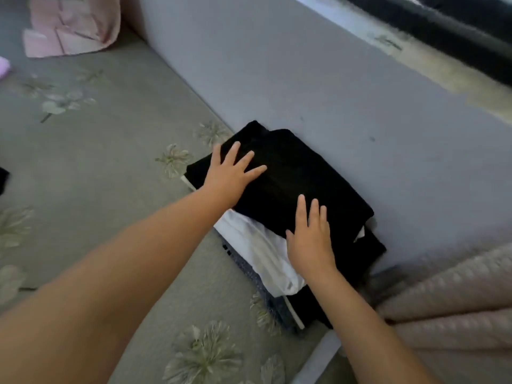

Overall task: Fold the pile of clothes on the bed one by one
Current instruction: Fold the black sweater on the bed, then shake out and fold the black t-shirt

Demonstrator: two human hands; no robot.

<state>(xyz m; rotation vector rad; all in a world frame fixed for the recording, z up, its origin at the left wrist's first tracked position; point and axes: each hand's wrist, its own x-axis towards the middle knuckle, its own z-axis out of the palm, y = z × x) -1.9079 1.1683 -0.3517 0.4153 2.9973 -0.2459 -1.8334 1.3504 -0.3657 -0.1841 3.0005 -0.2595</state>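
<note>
I start at the far-left edge of the bed (110, 189), where pink cloth (69, 31) lies near the far corner, well apart from the work. My left hand (232, 173) lies flat with fingers spread on the far-left part of the folded black garment (299, 176), which tops the stack (266, 256) against the grey wall (304, 79) at the bed's right edge. My right hand (310, 239) rests flat too, fingers straight and close together, on the garment's near edge, over the white piece (257, 245) beneath. I judge this to be the pressing-down step, so I would smooth outward with both palms, keep pressure even so the lower layers don't slide, and square the black edges with the stack. The quilted blanket (448, 300) bunches at the near-right corner; I would keep the stack from tipping onto it
</note>
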